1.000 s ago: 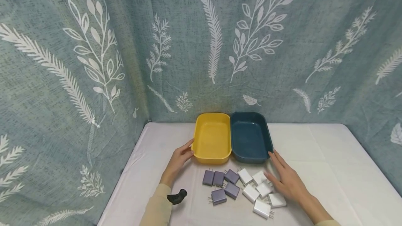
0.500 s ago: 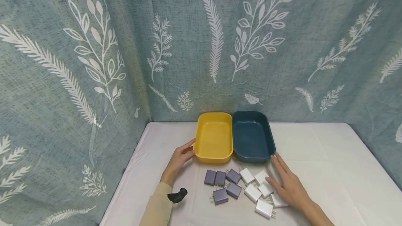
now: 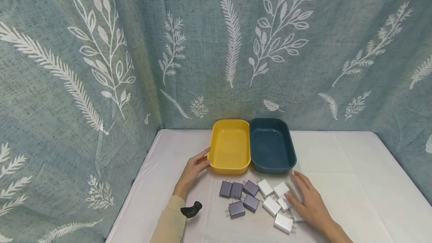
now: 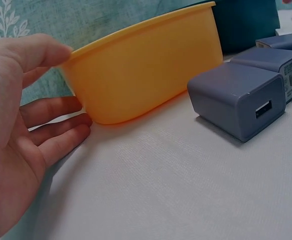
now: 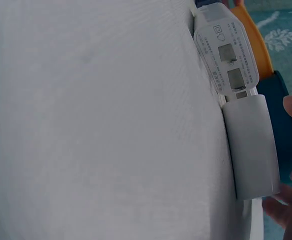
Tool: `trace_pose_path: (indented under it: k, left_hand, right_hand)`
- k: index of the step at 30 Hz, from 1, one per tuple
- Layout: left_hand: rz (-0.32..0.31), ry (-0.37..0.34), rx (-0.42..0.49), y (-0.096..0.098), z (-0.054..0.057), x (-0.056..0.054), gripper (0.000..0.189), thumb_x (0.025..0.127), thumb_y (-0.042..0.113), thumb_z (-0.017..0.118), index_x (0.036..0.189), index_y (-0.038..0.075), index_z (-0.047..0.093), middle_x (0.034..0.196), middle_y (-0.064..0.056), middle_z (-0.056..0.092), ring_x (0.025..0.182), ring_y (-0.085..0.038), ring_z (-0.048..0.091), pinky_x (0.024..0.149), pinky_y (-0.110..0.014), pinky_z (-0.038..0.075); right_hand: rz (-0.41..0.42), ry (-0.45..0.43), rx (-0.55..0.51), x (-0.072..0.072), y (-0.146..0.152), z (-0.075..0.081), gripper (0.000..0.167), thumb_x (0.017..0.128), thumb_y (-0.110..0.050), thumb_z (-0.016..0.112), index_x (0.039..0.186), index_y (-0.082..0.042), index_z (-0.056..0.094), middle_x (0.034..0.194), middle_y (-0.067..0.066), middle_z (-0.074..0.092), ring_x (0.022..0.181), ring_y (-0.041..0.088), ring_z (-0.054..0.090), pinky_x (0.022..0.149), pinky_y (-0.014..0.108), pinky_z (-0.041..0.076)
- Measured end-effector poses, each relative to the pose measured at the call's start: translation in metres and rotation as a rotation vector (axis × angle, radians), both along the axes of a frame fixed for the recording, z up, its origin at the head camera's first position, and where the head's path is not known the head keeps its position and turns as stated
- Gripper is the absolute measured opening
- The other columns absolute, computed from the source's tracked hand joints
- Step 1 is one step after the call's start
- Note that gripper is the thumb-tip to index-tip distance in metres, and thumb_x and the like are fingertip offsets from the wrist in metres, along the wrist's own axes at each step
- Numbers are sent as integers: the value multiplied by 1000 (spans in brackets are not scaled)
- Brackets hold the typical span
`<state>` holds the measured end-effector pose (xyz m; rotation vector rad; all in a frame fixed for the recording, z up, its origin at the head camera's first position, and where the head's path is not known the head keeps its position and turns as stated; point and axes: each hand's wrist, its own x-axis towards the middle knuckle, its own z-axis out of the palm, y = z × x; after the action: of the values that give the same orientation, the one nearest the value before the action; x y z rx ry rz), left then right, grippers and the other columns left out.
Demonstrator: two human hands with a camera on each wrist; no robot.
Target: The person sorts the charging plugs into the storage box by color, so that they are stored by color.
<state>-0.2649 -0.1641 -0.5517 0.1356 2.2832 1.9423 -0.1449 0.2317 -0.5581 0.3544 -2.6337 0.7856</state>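
Note:
My left hand [image 3: 193, 170] touches the left wall of a yellow tray [image 3: 230, 170]. In the left wrist view its thumb lies at the rim and its relaxed fingers rest against the side. My right hand [image 3: 310, 201] hovers over white USB charger plugs [image 3: 282, 223], partly hiding some, its fingers extended and holding nothing. A dark blue tray [image 3: 274, 170] stands right of the yellow one, beyond that hand's fingertips. Several purple-grey charger plugs [image 3: 237, 209] lie in front of the yellow tray. In the right wrist view a white charger [image 5: 251, 147] lies close to the fingers.
A white cloth [image 3: 341, 183] covers the table. Behind the trays hangs a blue-green curtain [image 3: 202, 48] with white leaf prints, which also runs along both sides. A black strap end [image 3: 191, 210] sticks out at the left sleeve.
My right hand has drawn back from the dark blue tray's near corner, toward me. The left hand stays on the yellow tray, and the view has shifted slightly.

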Motion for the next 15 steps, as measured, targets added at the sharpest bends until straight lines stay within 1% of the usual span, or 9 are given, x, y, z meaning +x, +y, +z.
trace_pose_path:
  k: [2,4,6,8,10,13,15]
  left_hand:
    - [4,11,-5,1,0,0,52,93,18,63,143,20,50,136,-15,60,122,-29,61,101,-39,51]
    - [3,19,0,2,0,1,52,94,18,63,144,19,49,138,-15,59,122,-29,60,102,-39,51]
    - [-1,24,8,3,0,0,52,94,18,62,145,19,48,139,-15,57,124,-30,59,102,-40,50]
    - [-9,25,11,3,0,0,52,95,18,62,145,18,48,140,-15,56,125,-31,58,103,-40,49]
    - [-14,20,14,3,-1,0,52,95,18,61,145,19,48,140,-15,56,126,-31,57,104,-39,49]
    - [-8,17,11,2,-1,1,52,94,19,62,144,20,49,138,-15,58,124,-29,59,102,-36,51]
    - [0,23,11,2,-2,1,52,94,18,63,144,20,50,137,-15,59,122,-27,61,101,-35,52]
  right_hand:
    - [5,-22,-27,0,0,-1,62,80,-24,79,132,-3,55,134,13,56,119,32,58,97,49,49]
    - [17,-61,-76,-1,1,-1,57,79,-23,80,129,-4,58,127,10,61,112,28,63,92,42,53]
    - [34,-115,-142,0,2,1,54,80,-22,80,126,-5,59,122,8,65,105,25,65,87,35,57]
    - [49,-177,-214,1,5,2,52,80,-22,80,125,-5,61,119,7,67,102,23,67,83,29,58]
    - [65,-248,-277,3,10,4,52,80,-23,80,124,-5,61,118,6,68,103,19,67,85,25,57]
    - [103,-351,-339,6,20,5,55,78,-23,81,126,-5,61,117,5,69,104,10,66,87,22,56]
    - [149,-402,-375,8,27,6,58,76,-22,82,126,-4,60,117,8,69,103,6,66,88,22,55]
